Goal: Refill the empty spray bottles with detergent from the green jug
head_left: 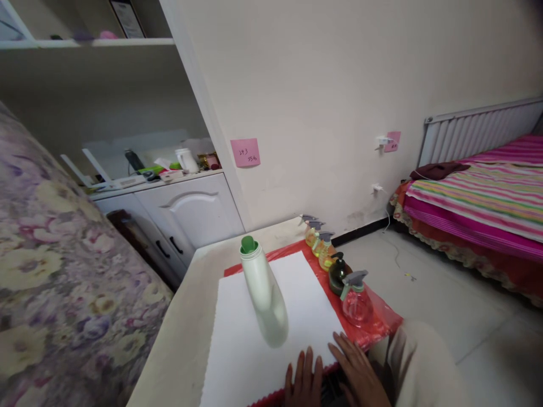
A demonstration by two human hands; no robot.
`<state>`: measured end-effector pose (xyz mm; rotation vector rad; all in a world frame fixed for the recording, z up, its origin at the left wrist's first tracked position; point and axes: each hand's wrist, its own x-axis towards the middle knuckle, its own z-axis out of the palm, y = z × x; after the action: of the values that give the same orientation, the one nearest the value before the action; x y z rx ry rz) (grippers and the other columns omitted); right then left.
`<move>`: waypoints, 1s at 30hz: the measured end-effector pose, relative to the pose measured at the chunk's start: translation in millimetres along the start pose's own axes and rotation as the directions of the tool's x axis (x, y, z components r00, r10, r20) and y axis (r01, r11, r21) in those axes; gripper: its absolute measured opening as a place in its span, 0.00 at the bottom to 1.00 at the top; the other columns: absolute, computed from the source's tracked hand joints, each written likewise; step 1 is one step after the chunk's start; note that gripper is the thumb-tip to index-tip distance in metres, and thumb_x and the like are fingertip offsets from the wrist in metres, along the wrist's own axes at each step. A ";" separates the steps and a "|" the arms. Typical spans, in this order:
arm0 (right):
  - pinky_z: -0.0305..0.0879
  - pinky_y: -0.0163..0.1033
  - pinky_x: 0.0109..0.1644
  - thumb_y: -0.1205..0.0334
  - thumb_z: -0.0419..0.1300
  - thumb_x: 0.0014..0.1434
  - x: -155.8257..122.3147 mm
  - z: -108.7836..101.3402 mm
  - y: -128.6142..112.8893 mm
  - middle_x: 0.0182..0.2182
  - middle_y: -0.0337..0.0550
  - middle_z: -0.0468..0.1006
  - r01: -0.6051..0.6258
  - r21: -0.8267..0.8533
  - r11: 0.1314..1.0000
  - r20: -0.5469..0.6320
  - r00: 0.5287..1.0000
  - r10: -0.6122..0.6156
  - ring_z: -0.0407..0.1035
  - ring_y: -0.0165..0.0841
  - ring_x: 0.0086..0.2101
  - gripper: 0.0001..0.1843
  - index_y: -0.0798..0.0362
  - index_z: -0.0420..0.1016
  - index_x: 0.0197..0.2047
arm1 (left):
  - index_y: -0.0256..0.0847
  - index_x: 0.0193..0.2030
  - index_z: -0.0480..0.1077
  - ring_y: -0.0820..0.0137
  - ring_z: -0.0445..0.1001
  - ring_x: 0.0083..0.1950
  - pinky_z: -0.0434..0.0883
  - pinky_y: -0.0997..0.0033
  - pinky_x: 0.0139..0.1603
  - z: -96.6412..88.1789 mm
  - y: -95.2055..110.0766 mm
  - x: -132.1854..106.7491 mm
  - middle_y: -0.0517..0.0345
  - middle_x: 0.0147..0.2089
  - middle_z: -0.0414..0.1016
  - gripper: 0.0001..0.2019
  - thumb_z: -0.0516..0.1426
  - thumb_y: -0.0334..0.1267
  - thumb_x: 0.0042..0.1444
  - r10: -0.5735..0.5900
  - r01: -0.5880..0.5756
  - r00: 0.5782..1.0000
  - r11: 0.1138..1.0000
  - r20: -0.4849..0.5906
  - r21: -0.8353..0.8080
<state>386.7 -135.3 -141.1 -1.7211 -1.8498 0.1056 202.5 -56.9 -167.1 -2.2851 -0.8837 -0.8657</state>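
Both hands rest at the near edge of a white sheet (237, 362) on the table. My left hand (304, 379) lies with its fingers stretched over the sheet's edge, holding nothing. To its right, my right hand (356, 364) is also flat with spread fingers, by the sheet's right corner. A pale green bottle (265, 299) with a green spout in its open neck stands on the sheet, apart from both hands. Nearest my right hand is a pink spray bottle (357, 305) with a grey trigger head. Behind it stands a dark green pump bottle (338, 274).
Several small yellowish spray bottles (326, 251) line the table's right side on red plastic (377, 314). A floral curtain (76, 294) hangs at left. Behind are a white cabinet (190, 212) and the wall. A bed (487, 198) with striped covers stands at right.
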 end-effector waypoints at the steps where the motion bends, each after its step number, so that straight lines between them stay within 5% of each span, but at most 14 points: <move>1: 0.51 0.57 0.67 0.78 0.51 0.49 0.1 0.4 0.6 0.69 0.43 0.50 -0.003 0.006 1.000 0.006 1.000 0.003 0.45 0.44 0.67 0.45 0.47 0.50 0.70 | 0.53 0.60 0.68 0.60 0.57 0.69 0.56 0.54 0.66 0.0 0.1 -0.3 0.55 0.58 0.74 0.24 0.56 0.43 0.55 -0.008 0.008 1.000 1.000 0.014 -0.009; 8: 0.54 0.57 0.66 0.74 0.52 0.54 -1.4 -2.1 9.2 0.68 0.47 0.54 0.014 0.076 0.997 0.016 1.000 -0.015 0.48 0.44 0.66 0.40 0.49 0.50 0.70 | 0.51 0.56 0.71 0.61 0.71 0.57 0.61 0.58 0.60 2.2 -7.8 -4.4 0.55 0.56 0.77 0.19 0.53 0.44 0.59 -0.017 0.037 0.991 0.988 0.132 -0.148; 11: 0.55 0.54 0.66 0.70 0.52 0.60 1.8 -11.0 6.0 0.67 0.48 0.58 0.047 0.071 0.996 -0.042 0.998 -0.045 0.51 0.43 0.65 0.35 0.50 0.50 0.70 | 0.43 0.55 0.71 0.61 0.70 0.59 0.63 0.61 0.58 -0.3 -11.1 6.9 0.49 0.54 0.77 0.23 0.49 0.52 0.60 0.038 -0.020 0.997 0.972 0.074 -0.233; 14: 0.57 0.53 0.66 0.65 0.51 0.64 10.1 -22.0 -1.8 0.65 0.47 0.61 0.055 0.046 0.997 -0.118 0.992 -0.050 0.55 0.42 0.64 0.31 0.48 0.51 0.69 | 0.40 0.57 0.69 0.63 0.66 0.62 0.62 0.63 0.59 -6.4 -9.2 29.1 0.47 0.56 0.75 0.23 0.50 0.50 0.60 0.068 -0.063 0.998 0.963 0.009 -0.262; 19: 0.61 0.47 0.65 0.63 0.50 0.66 20.7 -28.1 -4.7 0.64 0.47 0.64 0.030 0.058 0.998 -0.159 0.987 -0.020 0.58 0.39 0.63 0.27 0.49 0.55 0.68 | 0.40 0.61 0.65 0.63 0.64 0.64 0.63 0.61 0.59 -10.8 0.4 58.5 0.50 0.62 0.70 0.22 0.53 0.39 0.59 0.020 0.000 0.994 0.983 0.105 -0.186; 24: 0.64 0.44 0.62 0.65 0.49 0.65 14.4 -18.7 8.3 0.61 0.51 0.69 0.041 0.087 0.995 -0.104 0.994 -0.032 0.63 0.38 0.60 0.24 0.54 0.62 0.64 | 0.44 0.65 0.60 0.57 0.65 0.63 0.63 0.54 0.58 -3.0 3.8 55.8 0.48 0.64 0.67 0.29 0.56 0.43 0.56 0.052 -0.030 0.983 0.992 0.178 -0.127; 30: 0.61 0.47 0.64 0.59 0.49 0.67 29.0 -31.5 -4.5 0.62 0.49 0.66 -0.051 0.227 0.973 -0.077 0.995 0.071 0.60 0.39 0.62 0.23 0.51 0.63 0.64 | 0.45 0.70 0.48 0.54 0.57 0.69 0.59 0.49 0.63 -5.2 2.4 51.7 0.49 0.71 0.54 0.38 0.57 0.44 0.54 0.093 -0.014 0.909 0.981 0.406 -0.193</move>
<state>398.4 -119.6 -102.7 -1.6005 -1.6558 0.2529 232.2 -42.1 -127.1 -2.7032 -0.9401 -0.4560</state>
